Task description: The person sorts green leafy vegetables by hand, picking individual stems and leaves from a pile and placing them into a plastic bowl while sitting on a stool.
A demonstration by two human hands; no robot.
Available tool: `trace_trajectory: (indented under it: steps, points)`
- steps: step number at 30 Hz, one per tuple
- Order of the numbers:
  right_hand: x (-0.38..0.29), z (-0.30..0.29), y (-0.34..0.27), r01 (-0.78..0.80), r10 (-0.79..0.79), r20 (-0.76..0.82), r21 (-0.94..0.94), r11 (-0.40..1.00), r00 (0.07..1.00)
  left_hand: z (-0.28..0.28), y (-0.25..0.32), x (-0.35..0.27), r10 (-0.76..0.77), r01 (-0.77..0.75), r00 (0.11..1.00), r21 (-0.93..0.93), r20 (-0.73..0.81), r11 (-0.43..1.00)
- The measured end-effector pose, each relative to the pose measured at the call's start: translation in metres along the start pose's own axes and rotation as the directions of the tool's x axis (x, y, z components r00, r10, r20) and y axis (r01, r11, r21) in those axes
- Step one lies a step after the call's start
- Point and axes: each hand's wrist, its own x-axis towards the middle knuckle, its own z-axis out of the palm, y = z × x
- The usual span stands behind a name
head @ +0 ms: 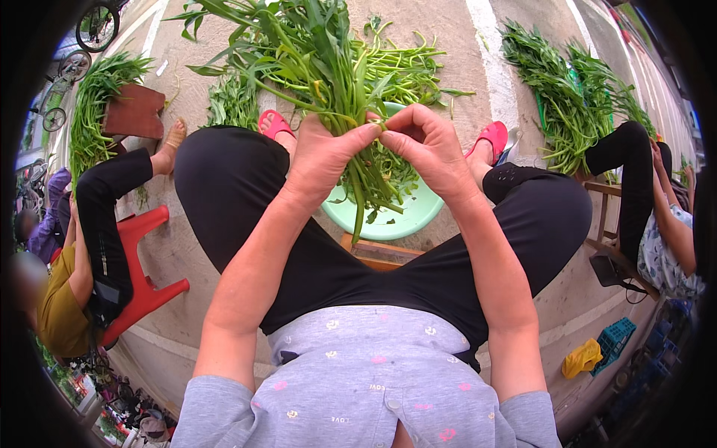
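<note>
My left hand (327,151) is closed around a bunch of long-leaved green stalks (319,61), which looks like water spinach. The leaves point away from me and the cut stems hang towards my lap. At the right side of the bunch, my right hand (428,148) pinches a small piece of stem or leaf between thumb and fingers, close to my left thumb. Below both hands is a pale green plastic basin (417,210) with leaf scraps in it. Beyond the basin, a loose pile of green stalks (403,67) lies on the concrete.
Another heap of greens (234,103) lies by my left foot. At the right, long bundles (554,101) lie near a seated person (669,235). Another person (64,285) sits at the left on a red plastic stool (137,263). A blue crate (616,344) and yellow bag (581,358) are lower right.
</note>
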Motion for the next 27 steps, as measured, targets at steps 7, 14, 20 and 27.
trace_trajectory:
  steps: [7,14,20,27]
  points:
    - [-0.0014,0.0044,-0.0023,-0.018,0.018,-0.023,0.002,1.0,1.0,0.0047,0.0014,-0.0016,0.013,-0.014,1.0,-0.09,-0.008,0.996]
    - [-0.0029,0.0045,-0.0017,-0.038,0.038,-0.022,-0.033,0.999,0.999,0.0007,0.0002,-0.0017,-0.013,0.014,1.0,-0.04,0.026,0.999]
    - [0.0006,0.0003,-0.0039,0.051,-0.056,-0.038,-0.13,0.99,0.998,0.0018,0.0024,0.0,0.039,-0.039,0.999,0.03,-0.013,0.999]
    - [-0.0026,0.0027,-0.0083,-0.002,-0.002,-0.043,-0.085,0.996,0.999,0.0019,-0.0005,0.0002,-0.027,0.027,1.0,0.013,0.003,1.0]
